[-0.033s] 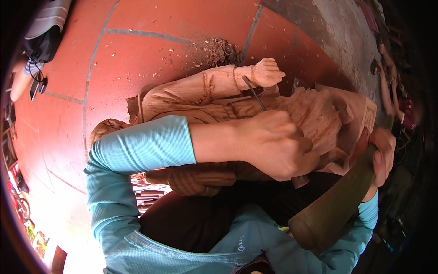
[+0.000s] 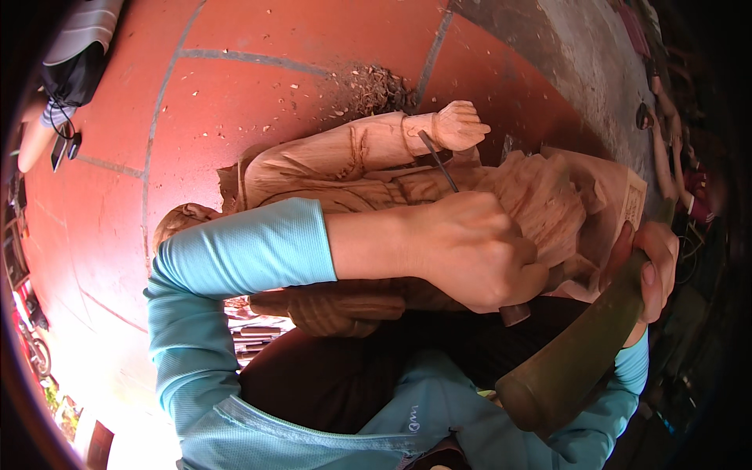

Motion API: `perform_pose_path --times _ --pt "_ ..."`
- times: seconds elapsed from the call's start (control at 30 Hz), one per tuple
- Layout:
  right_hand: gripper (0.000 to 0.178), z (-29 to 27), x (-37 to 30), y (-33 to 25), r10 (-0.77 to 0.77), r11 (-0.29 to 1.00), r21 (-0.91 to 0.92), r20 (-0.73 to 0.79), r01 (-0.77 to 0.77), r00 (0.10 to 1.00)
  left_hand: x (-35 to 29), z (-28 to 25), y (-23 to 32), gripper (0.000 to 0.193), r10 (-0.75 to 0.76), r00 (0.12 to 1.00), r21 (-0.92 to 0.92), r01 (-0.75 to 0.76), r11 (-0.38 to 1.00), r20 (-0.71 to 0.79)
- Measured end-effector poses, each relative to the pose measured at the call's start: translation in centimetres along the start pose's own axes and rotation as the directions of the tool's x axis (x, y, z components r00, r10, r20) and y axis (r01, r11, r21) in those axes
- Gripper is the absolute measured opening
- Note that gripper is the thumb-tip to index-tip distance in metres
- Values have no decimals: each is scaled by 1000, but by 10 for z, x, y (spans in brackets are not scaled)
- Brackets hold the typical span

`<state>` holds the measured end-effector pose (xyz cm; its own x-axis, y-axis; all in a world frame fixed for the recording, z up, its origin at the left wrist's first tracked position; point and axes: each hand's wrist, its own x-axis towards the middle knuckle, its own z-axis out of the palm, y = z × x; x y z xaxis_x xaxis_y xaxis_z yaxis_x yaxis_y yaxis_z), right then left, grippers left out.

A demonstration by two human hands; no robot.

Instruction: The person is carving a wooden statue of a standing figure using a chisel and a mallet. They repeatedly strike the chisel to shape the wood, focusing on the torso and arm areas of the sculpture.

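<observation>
Nearest the person, the right hand [image 2: 652, 266] was closed around a thick wooden mallet [image 2: 572, 360], its head low by the lap. Just beyond, the left hand [image 2: 474, 247] was clenched on a chisel [image 2: 439, 162], its thin blade slanting up against the carved wooden figure [image 2: 352, 157]. The figure lay across the lap over the red tiled floor [image 2: 258, 70]. Wood chips [image 2: 376, 82] lay scattered past its raised fist.

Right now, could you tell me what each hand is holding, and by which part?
Left hand grips a chisel around its handle; right hand holds a wooden mallet by its narrow end.
</observation>
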<state>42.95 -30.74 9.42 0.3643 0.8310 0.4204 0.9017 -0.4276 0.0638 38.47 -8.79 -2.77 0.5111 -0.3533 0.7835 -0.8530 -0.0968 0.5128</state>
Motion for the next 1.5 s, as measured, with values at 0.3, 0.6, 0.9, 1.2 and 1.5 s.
perform_pose_path --times 0.3,0.6,0.9,1.2,1.5 --pt "74 -1 -4 7 -96 995 2 36 96 995 2 -6 -3 25 45 999 -62 -46 997 -13" --pt "36 -6 -1 5 -91 993 78 86 85 992 -7 -15 -9 23 180 984 -155 -175 972 17" --pt "52 -3 -1 -7 -119 992 43 58 116 991 -27 -26 -10 20 286 948 -217 -252 943 138" --pt "54 -19 11 -31 -16 1000 -17 308 22 951 -39 -33 -12 23 342 916 -227 -295 928 208" --pt "82 -13 3 -17 -160 980 -86 202 181 966 -41 -33 -1 23 265 950 -116 -247 962 168"
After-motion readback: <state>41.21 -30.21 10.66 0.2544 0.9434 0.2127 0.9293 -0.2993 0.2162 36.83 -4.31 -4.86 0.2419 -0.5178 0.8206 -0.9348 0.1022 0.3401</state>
